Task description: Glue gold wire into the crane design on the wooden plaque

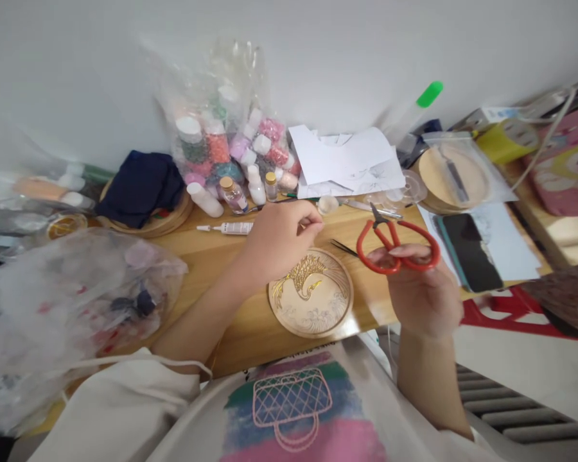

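My right hand (pixel 421 292) holds a pair of red-handled scissors (pixel 393 244) up over the table, its short dark blades pointing away from me. Over the far left edge of a round wooden disc (pixel 313 314) reaches my left hand (pixel 284 234), thumb and fingers pinched together. Whatever is between those fingertips, if anything, is too small to make out. Gold lines forming a bird and pale drawn waves decorate the disc. Just beyond my left fingertips stands a small whitish pot (pixel 327 205). Dark tweezers (pixel 344 248) lie between the disc and the scissors.
A white glue tube (pixel 236 228), small bottles (pixel 234 196) and a bag of coloured jars (pixel 216 138) stand behind. White papers (pixel 349 160) lean at the wall. A phone (pixel 469 251) lies right; a clear plastic bag (pixel 91 289) and folded dark cloth (pixel 142 188) sit left.
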`<action>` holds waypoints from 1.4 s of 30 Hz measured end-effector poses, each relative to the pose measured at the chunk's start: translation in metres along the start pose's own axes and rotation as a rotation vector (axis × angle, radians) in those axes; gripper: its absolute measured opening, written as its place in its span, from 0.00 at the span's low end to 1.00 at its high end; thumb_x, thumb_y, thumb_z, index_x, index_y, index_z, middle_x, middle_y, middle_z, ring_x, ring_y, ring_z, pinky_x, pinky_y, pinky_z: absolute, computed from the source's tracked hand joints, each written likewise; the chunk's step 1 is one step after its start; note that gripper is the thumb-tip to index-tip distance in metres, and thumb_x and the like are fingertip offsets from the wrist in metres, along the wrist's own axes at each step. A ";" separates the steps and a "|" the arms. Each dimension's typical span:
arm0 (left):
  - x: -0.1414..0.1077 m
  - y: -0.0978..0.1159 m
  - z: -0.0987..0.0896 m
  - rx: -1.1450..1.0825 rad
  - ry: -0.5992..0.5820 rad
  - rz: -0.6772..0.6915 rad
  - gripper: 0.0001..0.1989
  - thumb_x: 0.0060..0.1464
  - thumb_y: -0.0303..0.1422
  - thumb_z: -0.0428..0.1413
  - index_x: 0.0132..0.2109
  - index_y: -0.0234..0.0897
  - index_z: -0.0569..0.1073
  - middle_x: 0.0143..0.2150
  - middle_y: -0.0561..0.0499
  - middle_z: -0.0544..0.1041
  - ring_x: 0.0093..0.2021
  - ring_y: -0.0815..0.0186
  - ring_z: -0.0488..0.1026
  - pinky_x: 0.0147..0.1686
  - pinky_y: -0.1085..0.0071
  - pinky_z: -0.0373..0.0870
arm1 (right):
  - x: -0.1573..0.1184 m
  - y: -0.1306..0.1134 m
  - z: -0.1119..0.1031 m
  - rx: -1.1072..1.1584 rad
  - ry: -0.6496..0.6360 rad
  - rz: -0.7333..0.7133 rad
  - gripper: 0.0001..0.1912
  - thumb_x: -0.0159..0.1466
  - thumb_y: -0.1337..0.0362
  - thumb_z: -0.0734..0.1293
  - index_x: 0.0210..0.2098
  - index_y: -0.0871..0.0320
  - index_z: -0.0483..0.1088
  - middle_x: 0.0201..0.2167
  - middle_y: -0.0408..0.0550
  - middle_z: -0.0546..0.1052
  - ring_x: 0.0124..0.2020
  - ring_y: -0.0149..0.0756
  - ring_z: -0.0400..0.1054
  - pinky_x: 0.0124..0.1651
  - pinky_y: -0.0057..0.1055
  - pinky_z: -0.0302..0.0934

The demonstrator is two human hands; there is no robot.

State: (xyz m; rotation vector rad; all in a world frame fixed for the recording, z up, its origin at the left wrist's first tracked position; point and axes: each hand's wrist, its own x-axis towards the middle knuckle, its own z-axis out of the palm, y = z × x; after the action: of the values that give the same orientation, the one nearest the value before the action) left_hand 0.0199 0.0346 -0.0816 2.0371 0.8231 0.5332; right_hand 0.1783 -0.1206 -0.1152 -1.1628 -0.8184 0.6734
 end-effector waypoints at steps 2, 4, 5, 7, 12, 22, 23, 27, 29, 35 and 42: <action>0.001 0.000 -0.002 -0.031 0.011 -0.019 0.05 0.56 0.24 0.57 0.33 0.36 0.76 0.32 0.52 0.81 0.35 0.64 0.79 0.40 0.67 0.73 | -0.003 0.002 0.002 -0.075 -0.014 0.009 0.11 0.65 0.55 0.66 0.37 0.51 0.79 0.31 0.47 0.81 0.38 0.45 0.77 0.43 0.42 0.71; 0.002 0.000 -0.003 -0.109 0.039 -0.037 0.04 0.56 0.24 0.57 0.34 0.36 0.76 0.36 0.50 0.82 0.41 0.63 0.79 0.44 0.66 0.73 | -0.005 0.003 0.004 -0.142 -0.042 0.008 0.09 0.66 0.57 0.67 0.38 0.51 0.79 0.34 0.48 0.81 0.41 0.45 0.77 0.43 0.41 0.70; 0.002 0.001 -0.003 -0.172 0.035 -0.043 0.04 0.55 0.24 0.58 0.33 0.35 0.75 0.39 0.49 0.82 0.44 0.62 0.78 0.47 0.65 0.72 | -0.006 0.003 0.005 -0.170 -0.063 0.002 0.09 0.67 0.58 0.66 0.40 0.51 0.79 0.36 0.48 0.81 0.42 0.44 0.77 0.44 0.40 0.69; 0.002 0.002 -0.003 -0.368 -0.040 -0.073 0.04 0.55 0.25 0.59 0.33 0.35 0.74 0.41 0.48 0.81 0.48 0.62 0.77 0.48 0.66 0.71 | -0.005 0.003 0.009 -0.233 -0.124 -0.027 0.10 0.69 0.61 0.65 0.43 0.50 0.78 0.39 0.47 0.81 0.44 0.42 0.76 0.45 0.38 0.68; -0.001 0.006 -0.001 -0.970 -0.337 -0.276 0.05 0.55 0.29 0.61 0.34 0.35 0.71 0.34 0.52 0.76 0.33 0.68 0.75 0.36 0.70 0.73 | 0.009 -0.002 0.026 -0.424 -0.349 -0.135 0.11 0.71 0.63 0.62 0.45 0.50 0.77 0.41 0.46 0.80 0.43 0.36 0.74 0.46 0.33 0.65; -0.002 0.011 -0.004 -1.153 -0.235 -0.364 0.06 0.58 0.24 0.58 0.33 0.33 0.71 0.32 0.52 0.76 0.32 0.70 0.75 0.34 0.72 0.72 | 0.025 0.004 0.058 -0.072 -0.117 0.148 0.16 0.55 0.59 0.78 0.38 0.50 0.69 0.32 0.38 0.76 0.31 0.29 0.70 0.35 0.28 0.67; -0.002 0.011 -0.004 -1.166 -0.236 -0.363 0.06 0.58 0.25 0.58 0.33 0.33 0.71 0.33 0.52 0.76 0.32 0.70 0.75 0.35 0.71 0.72 | 0.026 0.003 0.059 -0.018 -0.089 0.200 0.20 0.52 0.59 0.80 0.38 0.50 0.68 0.32 0.37 0.77 0.31 0.30 0.71 0.35 0.28 0.68; -0.001 0.012 -0.005 -1.165 -0.279 -0.324 0.07 0.57 0.28 0.61 0.33 0.34 0.71 0.31 0.54 0.74 0.31 0.70 0.74 0.38 0.70 0.73 | 0.030 -0.001 0.056 0.109 -0.172 0.394 0.21 0.48 0.57 0.81 0.36 0.52 0.71 0.27 0.39 0.77 0.28 0.31 0.71 0.36 0.31 0.70; 0.001 0.011 -0.010 -1.106 -0.244 -0.290 0.08 0.57 0.28 0.62 0.32 0.34 0.71 0.32 0.53 0.75 0.34 0.70 0.75 0.41 0.69 0.73 | 0.031 0.000 0.052 0.155 -0.192 0.432 0.19 0.48 0.57 0.81 0.35 0.52 0.73 0.27 0.39 0.76 0.28 0.31 0.70 0.36 0.31 0.69; 0.004 0.006 -0.034 -0.782 0.001 -0.180 0.06 0.54 0.31 0.63 0.32 0.36 0.74 0.36 0.51 0.79 0.39 0.68 0.76 0.38 0.73 0.73 | 0.028 0.010 0.046 0.078 -0.164 0.359 0.20 0.50 0.52 0.79 0.35 0.54 0.74 0.27 0.40 0.72 0.26 0.28 0.64 0.30 0.27 0.63; -0.001 0.008 -0.046 -0.503 0.094 -0.061 0.09 0.50 0.36 0.63 0.30 0.35 0.73 0.25 0.55 0.73 0.22 0.74 0.65 0.21 0.77 0.65 | 0.025 0.020 0.044 -0.141 -0.285 0.172 0.19 0.60 0.46 0.71 0.35 0.56 0.71 0.23 0.39 0.67 0.22 0.26 0.57 0.25 0.25 0.55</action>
State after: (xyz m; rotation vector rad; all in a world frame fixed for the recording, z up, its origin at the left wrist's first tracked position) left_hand -0.0068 0.0557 -0.0500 1.5316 0.7168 0.7248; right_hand 0.1547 -0.0722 -0.1212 -1.2915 -1.0263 0.9510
